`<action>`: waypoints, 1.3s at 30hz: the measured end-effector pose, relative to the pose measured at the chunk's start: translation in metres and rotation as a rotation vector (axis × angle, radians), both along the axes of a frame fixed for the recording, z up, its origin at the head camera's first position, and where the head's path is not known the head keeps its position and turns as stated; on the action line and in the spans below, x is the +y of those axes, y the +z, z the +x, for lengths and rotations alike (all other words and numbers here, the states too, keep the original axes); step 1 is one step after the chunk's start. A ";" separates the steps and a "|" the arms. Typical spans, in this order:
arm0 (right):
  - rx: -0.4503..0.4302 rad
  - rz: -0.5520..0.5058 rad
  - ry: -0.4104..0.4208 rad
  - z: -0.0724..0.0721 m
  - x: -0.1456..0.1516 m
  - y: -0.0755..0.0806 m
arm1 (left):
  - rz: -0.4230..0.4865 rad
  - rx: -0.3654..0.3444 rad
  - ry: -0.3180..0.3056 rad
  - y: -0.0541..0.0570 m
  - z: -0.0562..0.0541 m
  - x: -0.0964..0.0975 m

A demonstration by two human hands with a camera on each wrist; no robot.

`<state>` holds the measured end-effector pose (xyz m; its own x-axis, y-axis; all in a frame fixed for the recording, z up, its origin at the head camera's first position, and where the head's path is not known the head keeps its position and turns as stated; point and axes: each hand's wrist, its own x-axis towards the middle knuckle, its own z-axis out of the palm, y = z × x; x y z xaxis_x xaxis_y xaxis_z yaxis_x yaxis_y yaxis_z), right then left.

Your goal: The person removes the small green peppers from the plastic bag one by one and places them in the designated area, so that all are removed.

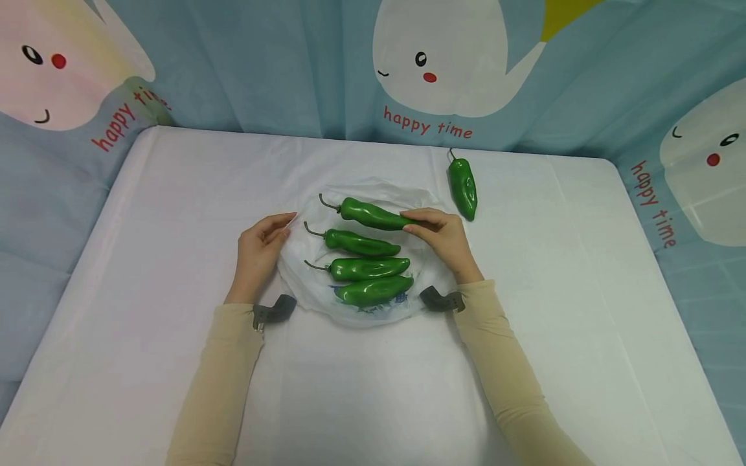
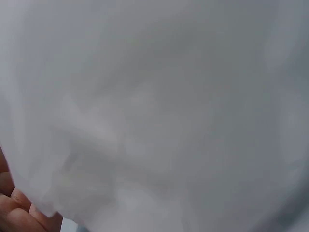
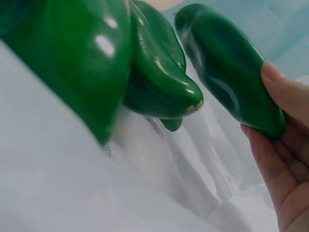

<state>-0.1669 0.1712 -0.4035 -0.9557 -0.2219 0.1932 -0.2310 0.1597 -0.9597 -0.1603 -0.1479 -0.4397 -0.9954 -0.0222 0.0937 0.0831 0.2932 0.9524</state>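
My right hand (image 1: 440,236) pinches the tip of a green chili pepper (image 1: 373,213) between thumb and fingers; its stem points left. In the right wrist view that pepper (image 3: 227,67) is held apart from the others. Below it, three more green peppers (image 1: 361,243) lie in a rough column on a thin white plastic bag (image 1: 315,304) with blue-green print. At the bag's left edge my left hand (image 1: 256,255) pinches the plastic between thumb and fingers. White plastic (image 2: 159,106) fills most of the left wrist view, hiding much of that hand.
Another green pepper (image 1: 463,188) lies off the bag, near the table's back edge, right of centre. A white cloth (image 1: 559,272) covers the table. Behind it hangs a blue curtain (image 1: 280,71) with whale prints. Dark wrist cameras (image 1: 276,309) sit by both sleeves.
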 end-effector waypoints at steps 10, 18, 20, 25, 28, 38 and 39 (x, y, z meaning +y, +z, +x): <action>0.058 -0.007 -0.046 -0.002 0.006 0.000 | -0.009 -0.003 0.000 -0.001 0.000 -0.001; 0.094 -0.003 -0.103 -0.004 0.011 0.000 | -0.016 0.013 0.001 -0.003 -0.001 -0.001; 0.099 -0.008 -0.127 -0.004 0.012 0.000 | -0.011 0.016 0.000 -0.003 0.000 -0.001; 0.101 -0.002 -0.184 -0.005 0.014 -0.001 | -0.007 0.013 0.006 -0.003 0.000 -0.001; 0.106 -0.001 -0.203 -0.005 0.015 -0.001 | -0.016 0.011 0.009 -0.004 -0.001 0.000; 0.094 -0.028 -0.284 -0.005 0.019 0.000 | 0.008 0.009 -0.003 0.002 0.002 0.001; 0.092 -0.032 -0.291 -0.005 0.019 0.000 | 0.008 0.009 -0.006 0.003 0.002 0.001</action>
<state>-0.1721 0.1905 -0.4034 -0.9563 0.0663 0.2848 -0.2667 0.2017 -0.9424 -0.1582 -0.1471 -0.4368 -0.9946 -0.0173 0.1028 0.0936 0.2849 0.9540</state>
